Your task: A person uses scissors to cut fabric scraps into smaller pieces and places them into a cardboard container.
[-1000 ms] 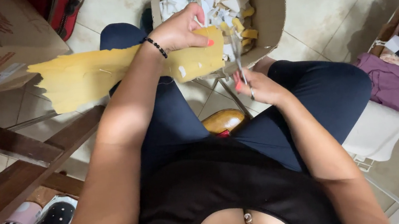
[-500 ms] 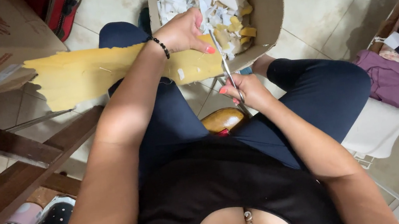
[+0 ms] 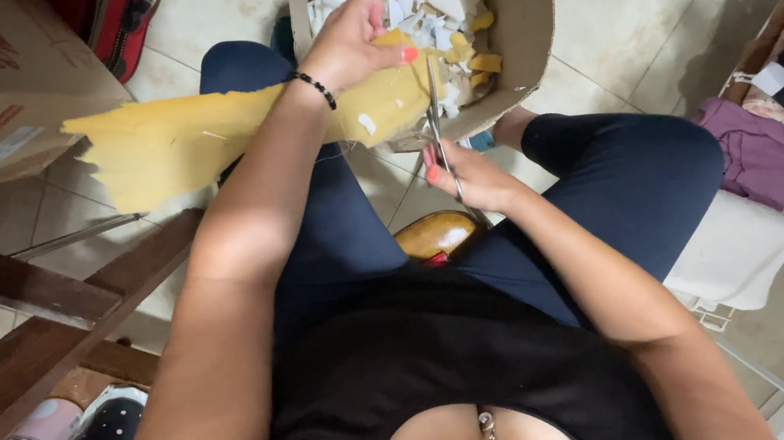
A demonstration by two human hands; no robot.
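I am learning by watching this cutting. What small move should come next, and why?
Probably close the scissors in the right hand: their blades stand at the end of the yellow sheet that the left hand holds over the cardboard box.

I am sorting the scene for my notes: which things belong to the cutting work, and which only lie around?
In use:
left hand
yellow sheet
right hand
scissors
cardboard box of scraps

Lying about:
purple cloth
wooden frame
flat cardboard
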